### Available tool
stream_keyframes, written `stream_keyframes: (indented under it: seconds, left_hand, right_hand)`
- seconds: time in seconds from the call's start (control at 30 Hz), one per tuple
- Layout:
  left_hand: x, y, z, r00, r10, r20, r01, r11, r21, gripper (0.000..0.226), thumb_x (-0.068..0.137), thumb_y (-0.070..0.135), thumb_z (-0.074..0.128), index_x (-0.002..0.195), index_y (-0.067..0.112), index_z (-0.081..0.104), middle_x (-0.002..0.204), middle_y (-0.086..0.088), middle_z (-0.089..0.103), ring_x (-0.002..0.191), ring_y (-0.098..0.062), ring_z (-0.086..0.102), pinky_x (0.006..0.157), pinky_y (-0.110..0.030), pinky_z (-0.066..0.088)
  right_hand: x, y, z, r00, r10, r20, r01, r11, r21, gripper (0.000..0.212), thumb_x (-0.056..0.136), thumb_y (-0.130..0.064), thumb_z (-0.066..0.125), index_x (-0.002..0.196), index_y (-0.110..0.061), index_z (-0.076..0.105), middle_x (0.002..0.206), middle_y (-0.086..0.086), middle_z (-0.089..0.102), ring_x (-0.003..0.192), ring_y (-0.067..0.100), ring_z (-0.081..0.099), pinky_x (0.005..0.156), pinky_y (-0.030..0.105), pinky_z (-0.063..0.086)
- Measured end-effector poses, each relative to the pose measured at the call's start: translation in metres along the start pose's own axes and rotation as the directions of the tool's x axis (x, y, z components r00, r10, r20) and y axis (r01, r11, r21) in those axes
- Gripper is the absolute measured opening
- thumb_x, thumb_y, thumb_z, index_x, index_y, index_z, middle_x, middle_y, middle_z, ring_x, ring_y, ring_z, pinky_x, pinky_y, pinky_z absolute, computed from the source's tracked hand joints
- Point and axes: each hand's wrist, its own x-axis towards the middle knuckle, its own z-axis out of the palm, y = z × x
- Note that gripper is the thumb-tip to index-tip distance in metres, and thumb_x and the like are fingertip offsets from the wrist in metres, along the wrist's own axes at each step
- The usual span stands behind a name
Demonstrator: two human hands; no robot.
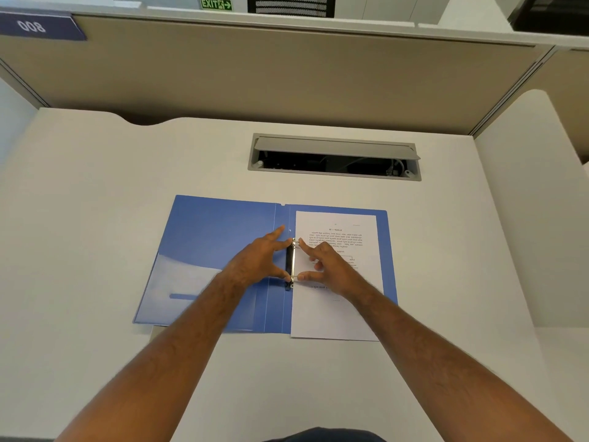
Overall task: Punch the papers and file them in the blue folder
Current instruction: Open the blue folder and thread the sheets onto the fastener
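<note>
Metal rings (293,260) at the frame's centre are pinched from both sides: left hand (255,263) and right hand (328,266) grip them. Papers (338,307) lie on the open blue folder (216,231), mid-desk (95,218).

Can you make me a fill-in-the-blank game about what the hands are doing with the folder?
1. The folder lying open on the desk is the colour ____.
2. The printed paper lies on the ____ half of the folder.
3. Both hands, the left hand and the right hand, have fingers at the metal ____ in the middle of the folder.
4. The green sign at the top says ____.

Missing words: blue; right; rings; EXIT
</note>
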Motion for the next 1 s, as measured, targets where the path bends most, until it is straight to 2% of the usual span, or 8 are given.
stream_keyframes:
  seconds: [0.27, 0.43, 0.53, 0.6, 0.7, 0.8, 0.9, 1.0]
  left_hand:
    - [-0.003, -0.002, 0.004, 1.0, 0.025, -0.004, -0.025, 0.999, -0.023, 0.104, 0.078, 0.04, 0.087, 0.162, 0.03, 0.028, 0.174, 0.005, -0.001, 0.159, -0.027, 0.018, 0.123, -0.046, 0.032]
    - [-0.007, -0.014, 0.009, 0.998, 0.064, 0.011, -0.064, 0.998, -0.021, 0.105, 0.083, 0.04, 0.083, 0.164, 0.031, 0.017, 0.174, 0.006, -0.005, 0.161, -0.024, 0.008, 0.127, -0.042, 0.019]
    - [-0.012, -0.024, 0.009, 0.997, 0.078, 0.018, -0.078, 0.997, -0.014, 0.104, 0.088, 0.042, 0.079, 0.165, 0.03, 0.011, 0.174, 0.008, -0.004, 0.161, -0.018, 0.006, 0.128, -0.037, 0.013]
    - [-0.018, -0.031, 0.008, 0.997, 0.071, -0.006, -0.071, 0.997, -0.019, 0.1, 0.092, 0.041, 0.075, 0.165, 0.03, 0.009, 0.174, 0.008, -0.001, 0.16, -0.015, 0.007, 0.128, -0.034, 0.009]
    - [-0.03, -0.046, 0.006, 0.996, 0.021, -0.089, -0.025, 0.999, -0.045, 0.088, 0.098, 0.039, 0.069, 0.165, 0.029, 0.012, 0.174, 0.007, 0.006, 0.16, -0.016, 0.01, 0.129, -0.036, 0.011]
    - [-0.042, -0.067, 0.005, 0.965, -0.051, -0.258, 0.033, 0.997, -0.074, 0.077, 0.099, 0.032, 0.068, 0.163, 0.023, 0.027, 0.171, 0.0, 0.023, 0.159, -0.024, 0.016, 0.129, -0.039, 0.015]
    - [-0.055, -0.088, -0.003, 0.868, -0.201, -0.454, 0.191, 0.979, -0.068, 0.069, 0.095, 0.028, 0.073, 0.155, 0.012, 0.044, 0.161, -0.011, 0.042, 0.156, -0.039, 0.022, 0.125, -0.049, 0.023]
    - [-0.071, -0.112, -0.014, 0.779, -0.324, -0.537, 0.358, 0.933, -0.044, 0.07, 0.094, 0.034, 0.073, 0.152, 0.006, 0.046, 0.16, -0.015, 0.043, 0.154, -0.044, 0.023, 0.126, -0.051, 0.017]
  right_hand:
    - [-0.006, -0.003, 0.001, 1.0, 0.024, -0.001, -0.024, 0.999, 0.046, 0.09, 0.091, -0.039, 0.076, 0.163, -0.038, 0.022, 0.136, 0.002, 0.044, 0.105, 0.013, 0.05, 0.087, 0.014, 0.042]
    - [-0.011, -0.004, 0.001, 1.0, 0.028, -0.003, -0.028, 0.997, 0.076, 0.088, 0.092, -0.043, 0.074, 0.162, -0.039, 0.022, 0.13, -0.002, 0.044, 0.107, 0.013, 0.05, 0.084, 0.011, 0.042]
    - [-0.017, -0.004, 0.005, 0.999, 0.042, -0.017, -0.04, 0.996, 0.084, 0.092, 0.089, -0.049, 0.075, 0.163, -0.032, 0.022, 0.134, 0.0, 0.047, 0.11, 0.012, 0.051, 0.1, 0.032, 0.048]
    - [-0.021, -0.002, 0.009, 0.998, 0.055, -0.033, -0.053, 0.997, 0.055, 0.097, 0.086, -0.055, 0.076, 0.163, -0.03, 0.022, 0.138, -0.003, 0.047, 0.113, 0.01, 0.05, 0.107, 0.046, 0.045]
    - [-0.028, -0.002, 0.014, 0.997, 0.061, -0.036, -0.06, 0.998, 0.036, 0.099, 0.085, -0.058, 0.075, 0.163, -0.029, 0.021, 0.145, -0.006, 0.045, 0.122, 0.011, 0.049, 0.112, 0.05, 0.038]
    - [-0.036, -0.001, 0.02, 0.997, 0.057, -0.055, -0.056, 0.998, 0.025, 0.098, 0.085, -0.058, 0.075, 0.162, -0.03, 0.02, 0.153, -0.007, 0.041, 0.134, 0.015, 0.046, 0.116, 0.051, 0.035]
    - [-0.046, 0.0, 0.027, 0.996, 0.056, -0.064, -0.055, 0.998, 0.021, 0.095, 0.087, -0.06, 0.071, 0.161, -0.032, 0.018, 0.16, -0.008, 0.035, 0.141, 0.019, 0.041, 0.12, 0.05, 0.03]
    - [-0.056, -0.001, 0.033, 0.994, 0.07, -0.082, -0.066, 0.997, 0.049, 0.093, 0.088, -0.062, 0.069, 0.161, -0.035, 0.016, 0.164, -0.009, 0.029, 0.145, 0.019, 0.038, 0.122, 0.046, 0.028]
